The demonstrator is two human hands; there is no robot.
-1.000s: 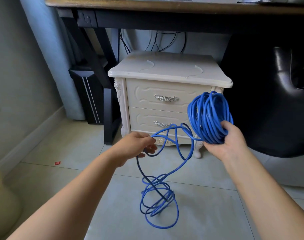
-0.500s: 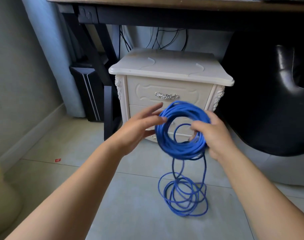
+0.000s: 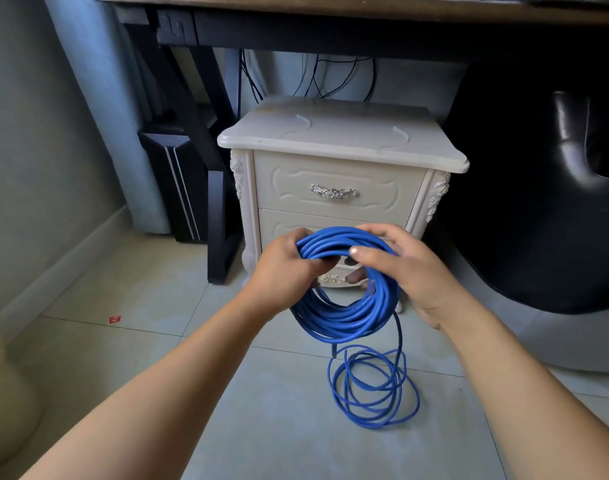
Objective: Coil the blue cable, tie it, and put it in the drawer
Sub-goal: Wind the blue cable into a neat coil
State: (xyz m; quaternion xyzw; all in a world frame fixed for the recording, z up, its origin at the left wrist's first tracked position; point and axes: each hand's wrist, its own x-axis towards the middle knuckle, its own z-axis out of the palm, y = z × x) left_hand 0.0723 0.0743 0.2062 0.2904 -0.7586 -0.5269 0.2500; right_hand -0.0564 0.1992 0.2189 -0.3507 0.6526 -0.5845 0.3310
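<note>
Head view: both arms reach forward. The left hand (image 3: 284, 271) has its fingers curled round the upper left of the coiled blue cable (image 3: 344, 320). The right hand (image 3: 408, 275) pinches the upper right, thumb over the strands. The coil hangs upright in front of the cabinet (image 3: 341, 140), whose top drawer (image 3: 289, 188) is closed. Loose cable loops lie on the floor (image 3: 140, 358) below, and a black chair (image 3: 521, 202) stands near on the right.
</note>
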